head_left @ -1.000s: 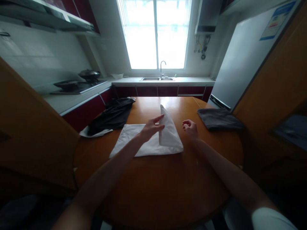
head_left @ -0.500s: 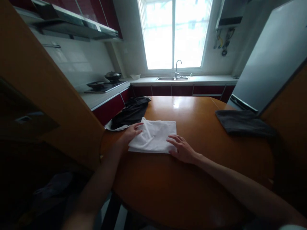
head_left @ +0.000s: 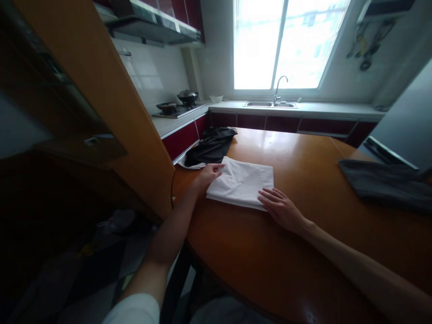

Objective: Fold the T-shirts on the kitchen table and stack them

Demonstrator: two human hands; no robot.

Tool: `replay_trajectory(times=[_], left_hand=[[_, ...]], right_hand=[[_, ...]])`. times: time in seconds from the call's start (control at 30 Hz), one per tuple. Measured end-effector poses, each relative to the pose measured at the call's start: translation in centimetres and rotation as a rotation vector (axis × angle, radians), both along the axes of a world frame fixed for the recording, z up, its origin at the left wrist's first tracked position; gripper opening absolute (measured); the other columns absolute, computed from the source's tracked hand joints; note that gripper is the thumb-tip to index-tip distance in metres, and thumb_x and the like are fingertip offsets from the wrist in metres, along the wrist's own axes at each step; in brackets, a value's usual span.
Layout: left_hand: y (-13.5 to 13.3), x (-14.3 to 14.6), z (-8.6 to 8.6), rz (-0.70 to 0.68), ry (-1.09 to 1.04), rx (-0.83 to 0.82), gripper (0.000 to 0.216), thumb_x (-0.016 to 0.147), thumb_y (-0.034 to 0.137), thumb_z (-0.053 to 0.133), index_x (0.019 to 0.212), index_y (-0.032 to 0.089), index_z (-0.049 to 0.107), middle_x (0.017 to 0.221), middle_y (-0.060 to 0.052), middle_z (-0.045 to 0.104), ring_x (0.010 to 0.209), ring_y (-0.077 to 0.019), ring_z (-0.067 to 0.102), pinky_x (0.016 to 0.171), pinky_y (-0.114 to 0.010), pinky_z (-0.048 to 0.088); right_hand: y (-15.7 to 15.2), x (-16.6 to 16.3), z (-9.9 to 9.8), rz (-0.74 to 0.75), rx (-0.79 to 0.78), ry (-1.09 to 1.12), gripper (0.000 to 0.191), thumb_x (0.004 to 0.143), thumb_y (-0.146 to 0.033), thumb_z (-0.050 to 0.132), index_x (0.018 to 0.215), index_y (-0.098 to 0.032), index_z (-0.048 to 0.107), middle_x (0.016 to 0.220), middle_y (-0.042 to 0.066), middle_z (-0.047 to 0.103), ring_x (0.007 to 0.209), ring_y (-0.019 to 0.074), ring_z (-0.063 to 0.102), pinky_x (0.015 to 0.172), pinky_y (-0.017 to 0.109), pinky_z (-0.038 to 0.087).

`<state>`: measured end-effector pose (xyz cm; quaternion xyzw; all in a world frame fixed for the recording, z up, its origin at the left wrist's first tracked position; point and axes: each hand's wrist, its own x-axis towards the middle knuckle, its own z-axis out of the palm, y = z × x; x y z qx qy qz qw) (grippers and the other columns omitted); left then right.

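Note:
A white folded cloth [head_left: 241, 183], possibly a garment, lies on the wooden table in front of me, with a few soft wrinkles toward its upper left. My left hand [head_left: 209, 175] rests at its left edge, fingers stretched out and touching the fabric. At the lower right corner, my right hand [head_left: 281, 209] lies with extended fingers on the cloth's edge. Neither hand grips the cloth visibly. Behind my left hand, a dark garment [head_left: 212, 146] with a pale part under it lies at the table's left edge.
The round-ended wooden table [head_left: 297, 153] carries a dark grey folded cloth [head_left: 381, 182] on the right. A wooden panel [head_left: 135, 117] stands close by on the left. Beyond are a stove with a lidded wok [head_left: 188, 96], a sink [head_left: 258, 104] and a fridge [head_left: 405, 121].
My view has turned left, so the scene sits further right. The white cloth looks flatter, with a weaker crease. The fingers of my right hand are closer together; both hands stay at the cloth's edges.

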<state>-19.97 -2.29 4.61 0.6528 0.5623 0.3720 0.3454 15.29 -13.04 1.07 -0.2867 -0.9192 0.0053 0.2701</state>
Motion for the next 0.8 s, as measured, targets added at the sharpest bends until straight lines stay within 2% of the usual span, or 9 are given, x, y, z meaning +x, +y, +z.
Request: replay_trajectory(times=[0.1,0.2,0.3,0.37,0.43,0.5,0.6,0.67,0.8], left_hand=[[0.1,-0.3,-0.5,-0.020,0.108,-0.008,0.054,0.078,0.011,0.067,0.132,0.012,0.067,0.126,-0.012,0.071,0.106,-0.0236,0.069,0.094,-0.031,0.053],[0.2,-0.2,-0.7,-0.017,0.335,0.043,0.054,0.079,0.008,0.063,0.133,0.013,0.067,0.123,-0.013,0.071,0.109,-0.0268,0.067,0.099,-0.038,0.052],[0.2,0.7,-0.5,0.074,0.534,0.309,0.050,0.082,0.007,0.057,0.129,0.015,0.069,0.137,-0.014,0.062,0.128,-0.0292,0.056,0.114,-0.042,0.040],[0.3,1.6,-0.6,0.041,0.584,0.453,0.049,0.090,0.012,0.052,0.137,0.018,0.063,0.150,-0.012,0.051,0.140,-0.0267,0.046,0.120,-0.042,0.032],[0.4,2.4,-1.0,-0.098,0.653,0.412,0.050,0.099,0.025,0.046,0.148,0.020,0.052,0.160,-0.011,0.039,0.148,-0.0271,0.035,0.123,-0.046,0.026],[0.5,2.8,-1.6,-0.219,0.745,0.245,0.057,0.103,0.040,0.040,0.156,0.020,0.040,0.166,-0.012,0.026,0.154,-0.0319,0.021,0.123,-0.058,0.018],[0.7,2.8,-2.2,-0.278,0.808,0.095,0.062,0.104,0.051,0.032,0.160,0.023,0.030,0.170,-0.011,0.013,0.156,-0.0354,0.009,0.119,-0.067,0.013],[1.1,2.7,-1.9,-0.280,0.824,0.097,0.062,0.104,0.051,0.032,0.160,0.024,0.030,0.170,-0.010,0.013,0.156,-0.0353,0.009,0.119,-0.067,0.013],[2.8,3.6,-0.2,-0.248,0.829,0.168,0.059,0.104,0.048,0.035,0.158,0.024,0.035,0.168,-0.012,0.022,0.155,-0.0336,0.015,0.120,-0.064,0.014]], right_hand=[[0.0,-0.2,0.1,0.015,0.001,-0.018,0.037,0.103,-0.022,0.048,0.137,-0.028,0.062,0.146,0.006,0.059,0.140,0.0268,0.049,0.116,0.052,0.041],[-0.2,-0.3,0.2,0.033,-0.037,-0.048,0.036,0.104,-0.024,0.048,0.137,-0.027,0.062,0.146,0.007,0.059,0.140,0.0266,0.049,0.116,0.051,0.042],[-0.6,-0.4,0.4,0.036,-0.088,-0.062,0.044,0.103,-0.032,0.051,0.147,-0.026,0.054,0.154,0.009,0.050,0.144,0.0268,0.044,0.118,0.051,0.039],[-0.8,-0.5,0.7,0.059,-0.125,-0.084,0.054,0.102,-0.038,0.053,0.155,-0.026,0.042,0.160,0.009,0.040,0.148,0.0268,0.037,0.122,0.052,0.032],[-1.1,-0.6,0.9,0.098,-0.169,-0.118,0.062,0.102,-0.043,0.053,0.159,-0.028,0.034,0.163,0.007,0.034,0.151,0.0266,0.031,0.125,0.053,0.026],[-1.3,-0.6,1.1,0.132,-0.213,-0.139,0.066,0.101,-0.047,0.054,0.160,-0.030,0.031,0.164,0.007,0.033,0.152,0.0267,0.028,0.126,0.054,0.022],[-1.6,-0.6,1.3,0.151,-0.261,-0.126,0.070,0.099,-0.049,0.056,0.161,-0.029,0.029,0.163,0.008,0.033,0.152,0.0275,0.028,0.126,0.054,0.020],[-1.7,-0.5,1.4,0.158,-0.272,-0.118,0.071,0.099,-0.049,0.056,0.161,-0.029,0.028,0.163,0.008,0.032,0.152,0.0276,0.027,0.126,0.054,0.019],[-1.7,-0.6,1.8,0.198,-0.274,-0.137,0.072,0.100,-0.050,0.054,0.162,-0.029,0.024,0.164,0.008,0.032,0.153,0.0260,0.026,0.127,0.053,0.014]])
